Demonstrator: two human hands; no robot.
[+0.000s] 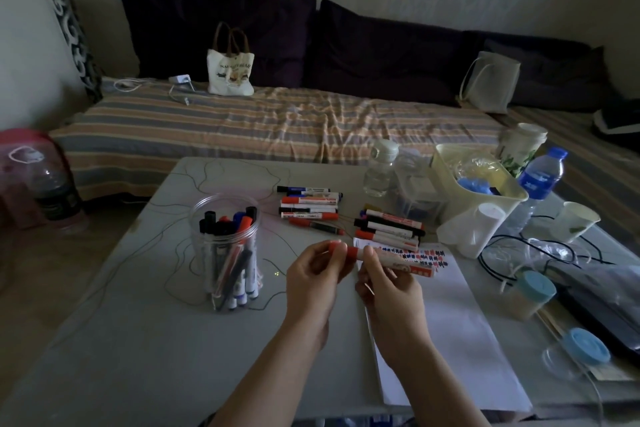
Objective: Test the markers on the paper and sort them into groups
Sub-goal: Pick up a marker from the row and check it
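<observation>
My left hand (pixel 313 276) pinches the red cap (pixel 341 251) while my right hand (pixel 384 282) grips the barrel of the red marker (pixel 398 261). It lies across mid-frame, tail toward the paper (pixel 446 315) at right.

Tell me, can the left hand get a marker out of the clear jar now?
Probably not yet: the left hand pinches the red marker's cap. The clear jar stands open-topped just beside it, nothing between.

Only one view: head cam, worn by person, looks forward and down over the table (pixel 138 340), hands close below, bed (pixel 242 121) w/ cushions far behind
</observation>
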